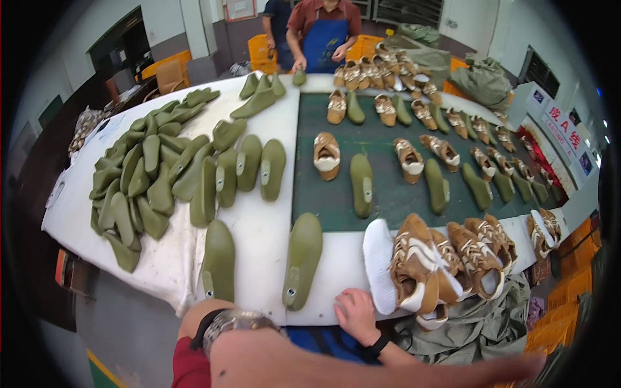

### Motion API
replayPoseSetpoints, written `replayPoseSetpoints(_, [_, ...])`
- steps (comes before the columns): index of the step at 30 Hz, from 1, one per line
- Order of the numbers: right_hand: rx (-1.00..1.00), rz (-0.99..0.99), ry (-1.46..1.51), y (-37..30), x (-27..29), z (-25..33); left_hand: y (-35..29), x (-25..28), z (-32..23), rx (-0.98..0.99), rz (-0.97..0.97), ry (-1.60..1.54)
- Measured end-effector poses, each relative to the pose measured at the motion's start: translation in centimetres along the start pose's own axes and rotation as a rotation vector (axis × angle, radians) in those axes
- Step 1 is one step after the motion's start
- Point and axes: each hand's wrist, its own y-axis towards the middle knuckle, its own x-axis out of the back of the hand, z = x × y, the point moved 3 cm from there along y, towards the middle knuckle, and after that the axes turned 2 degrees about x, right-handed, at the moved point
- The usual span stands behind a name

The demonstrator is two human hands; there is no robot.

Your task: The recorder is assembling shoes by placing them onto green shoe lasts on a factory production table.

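Head view, one entry: a long white worktable (259,220) is running away from the person, with a dark green conveyor belt (388,187) lying along its right half. The person's right hand (354,315) is resting on the near edge of the table, fingers curled loosely and holding nothing, just beside a white shoe sole (378,265) that is leaning against a cluster of tan shoes (446,265) at the near right corner. The left forearm, wearing a wristwatch (234,322), is crossing the lower edge of the picture blurred; the left hand itself is smeared at the right rim, and its finger state cannot be told. Two olive-green shoe lasts (303,258) are lying at the near edge, left of the right hand. A heap of green lasts (149,181) is covering the left side of the table. Shoes and lasts are sitting in pairs along the belt. A person in a blue apron (323,32) is standing at the far end. Orange crates (563,291) are stacking beside the right edge, over a grey floor.
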Motion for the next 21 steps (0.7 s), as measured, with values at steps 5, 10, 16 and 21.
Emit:
replayPoseSetpoints(5, [-0.339, 0.453, 0.005, 2.0, 0.7, 0.1, -3.3, -0.3, 1.5, 0.088, -0.145, 0.268])
replayPoseSetpoints(10, [-0.003, -0.006, 0.028, 0.5, 0.1, 0.2, -13.3, 8.7, 6.3, 0.557, -0.721, 0.794])
replayPoseSetpoints(16, [-0.005, -0.015, 0.043, 0.6, 0.7, 0.2, -22.4, 15.8, 6.2, 0.493, -0.96, 2.166])
replayPoseSetpoints(21, [-0.023, -0.022, 0.097, 0.7, 0.9, -0.2, -26.5, 19.4, 5.6, 0.607, -1.422, 1.091])
